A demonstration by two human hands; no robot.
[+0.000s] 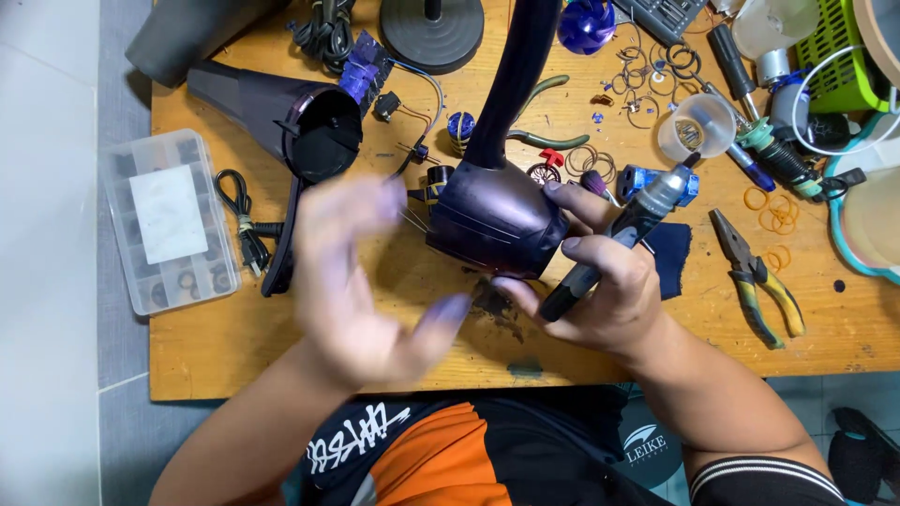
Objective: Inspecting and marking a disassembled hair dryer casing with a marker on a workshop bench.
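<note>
While a cluttered wooden worktable (216, 356) fills most of the overhead view, pale grey floor tiles (47, 281) show along its left edge. The person's right hand (609, 290) is closed around a dark pen-shaped rotary tool (623, 234), and its fingertips press against a glossy purple hair dryer body (492, 215) that stands near the table's middle, its handle pointing away. The left hand (361, 281) is blurred, open with fingers spread, just left of the dryer body and not clearly touching it. A second purple dryer shell (281, 117) lies to the upper left. A clear compartment box (167, 220) overhangs the table's left edge beside a coiled black cord (239, 220). On the right lie yellow-handled pliers (759, 276), orange rubber bands (773, 220), a clear plastic cup (698, 126) and loose metal rings (647, 80). A green basket (839, 52) sits in the far right corner.
</note>
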